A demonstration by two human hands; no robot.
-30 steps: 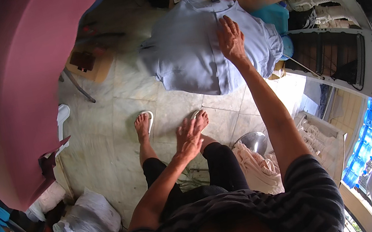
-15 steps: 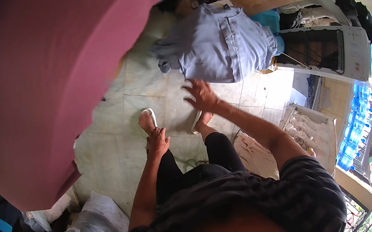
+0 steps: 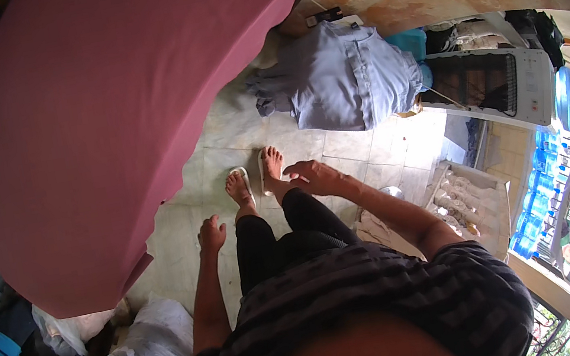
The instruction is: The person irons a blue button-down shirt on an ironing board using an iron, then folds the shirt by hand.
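My left hand (image 3: 212,234) hangs above the floor beside my left leg, its fingers loosely bent and nothing seen in it. Over my right shin, my right hand (image 3: 316,177) is open, fingers apart and holding nothing. Nearest ahead of it is a light blue-grey button-up shirt (image 3: 332,76), spread wide near the far wall; what supports it is hidden. A large maroon cloth (image 3: 103,125) fills the left side, its loose edge hanging down and lying apart from my left hand.
Pale floor tiles (image 3: 215,122) show around my sandalled feet. At right are a white appliance (image 3: 533,72), a box of crumpled cloth (image 3: 489,181) and blue bottles (image 3: 536,170). A clear plastic bag (image 3: 151,347) sits at lower left.
My feet have stepped closer together. My left hand has moved left, away from my leg; my right hand has drawn back from the shirt. More maroon cloth shows as the view shifts.
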